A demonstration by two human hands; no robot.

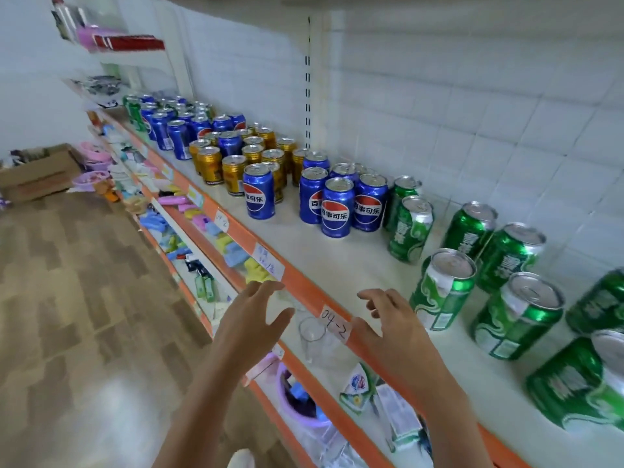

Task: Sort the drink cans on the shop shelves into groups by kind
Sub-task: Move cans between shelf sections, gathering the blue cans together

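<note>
Both hands hover empty before the shelf (341, 265) edge, the left hand (251, 327) with fingers spread wide, the right hand (388, 327) loosely curled. On the shelf stand green cans (442, 290) nearest, then blue cans (337, 207), then gold cans (233, 175) with more blue ones mixed in.

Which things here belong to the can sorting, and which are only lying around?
For the job:
- blue Pepsi metal cans
- gold metal cans
- green metal cans
- white top shelf

Lying about:
- clear drinking glass
- purple plastic bucket
- brown cardboard box
</note>
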